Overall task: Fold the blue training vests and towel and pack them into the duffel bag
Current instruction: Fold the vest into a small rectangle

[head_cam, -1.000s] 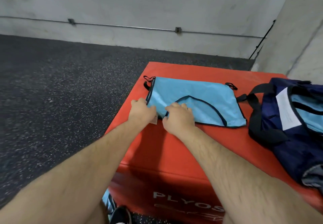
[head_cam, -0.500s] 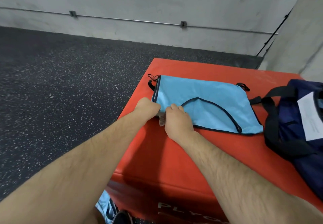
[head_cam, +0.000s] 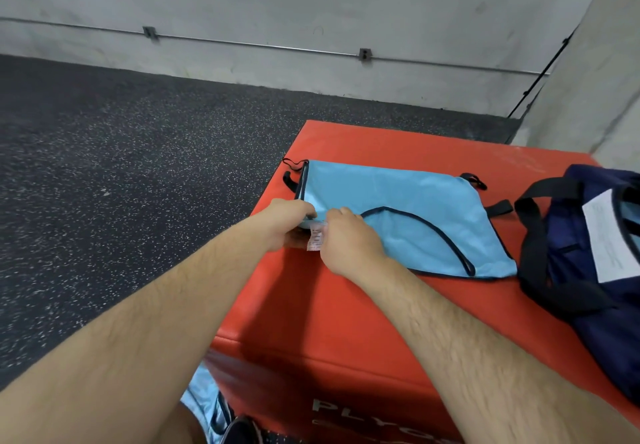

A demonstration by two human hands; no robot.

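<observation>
- right at the bottom edge, a bit of light blue cloth with dark trim hangs by the person's leg, next to a dark shoe
- both bare forearms reach forward over a red plyo box, with white "PLYO" lettering on its front face, partly cut off
- left hand has its fingers curled round the near left corner of the blue vest, gripping it
- right hand is just beside it, knuckles up, pinching the same near edge; a small white care label sticks out between the two hands
- the vest lies flat on top of the box, toward the left side. It's light blue, folded into a rough rectangle, with thin dark piping round the edges and a curved piped opening across the near half. Black strap loops poke out at the far left and far right corners
- just right of the vest, a navy duffel bag with black handles sits on the box, a white sheet of paper showing at its top
- behind all that, dark speckled rubber floor, then a grey concrete wall with a thin metal conduit running along it
</observation>
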